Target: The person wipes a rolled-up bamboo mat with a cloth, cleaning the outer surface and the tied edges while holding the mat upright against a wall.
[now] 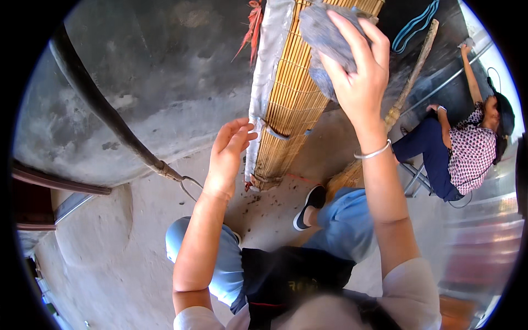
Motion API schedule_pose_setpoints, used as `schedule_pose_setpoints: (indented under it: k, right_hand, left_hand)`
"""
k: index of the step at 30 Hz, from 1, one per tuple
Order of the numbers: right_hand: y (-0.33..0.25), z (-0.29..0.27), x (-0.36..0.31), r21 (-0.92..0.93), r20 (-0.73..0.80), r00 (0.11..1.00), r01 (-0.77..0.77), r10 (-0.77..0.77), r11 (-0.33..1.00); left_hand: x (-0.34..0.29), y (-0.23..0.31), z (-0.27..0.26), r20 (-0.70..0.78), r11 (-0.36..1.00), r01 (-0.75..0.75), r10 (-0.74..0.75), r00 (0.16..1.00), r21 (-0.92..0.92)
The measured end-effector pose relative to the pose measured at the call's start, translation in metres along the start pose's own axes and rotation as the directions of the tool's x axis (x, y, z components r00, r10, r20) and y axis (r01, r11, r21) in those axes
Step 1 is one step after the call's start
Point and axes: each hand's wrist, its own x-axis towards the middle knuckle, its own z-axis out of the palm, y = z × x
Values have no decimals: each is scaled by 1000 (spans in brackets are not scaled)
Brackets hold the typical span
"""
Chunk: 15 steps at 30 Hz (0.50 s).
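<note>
A rolled bamboo blind (294, 99) with a grey fabric border (268, 66) stands upright against the wall in front of me. My right hand (360, 77) presses a crumpled grey-blue cloth (324, 36) onto the blind's upper part, its fingers spread over the cloth. Lower down, my left hand (226, 151) is beside the border with its fingertips at the edge. Those fingers are loosely bent and slightly apart, and I see nothing held in them. Close to the fingertips, a dark tie (275, 132) crosses the slats.
A straw broom (346, 179) with a wooden handle leans right of the blind. Left is a dark curved pole (99, 104) ending in a metal hook. Red string (254, 27) and a blue cord (415, 25) hang above. At right, a seated person (467, 143) reaches towards a metal rail (448, 80).
</note>
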Motion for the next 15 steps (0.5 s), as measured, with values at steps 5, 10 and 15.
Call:
schedule_pose_setpoints:
  k: [5,10,15]
  right_hand:
    - [-10,28,-15,-162,200,979,66,-33,985]
    - [-61,57,-90,-59,505,863,56,-18,997]
    - [-73,49,-147,127,773,626,8,-104,992]
  left_hand:
    - [2,2,-3,-19,1000,-13,12,1000,-26]
    - [5,11,-13,-32,998,-29,27,999,-60]
    - [10,17,-13,-23,989,-87,85,996,-121]
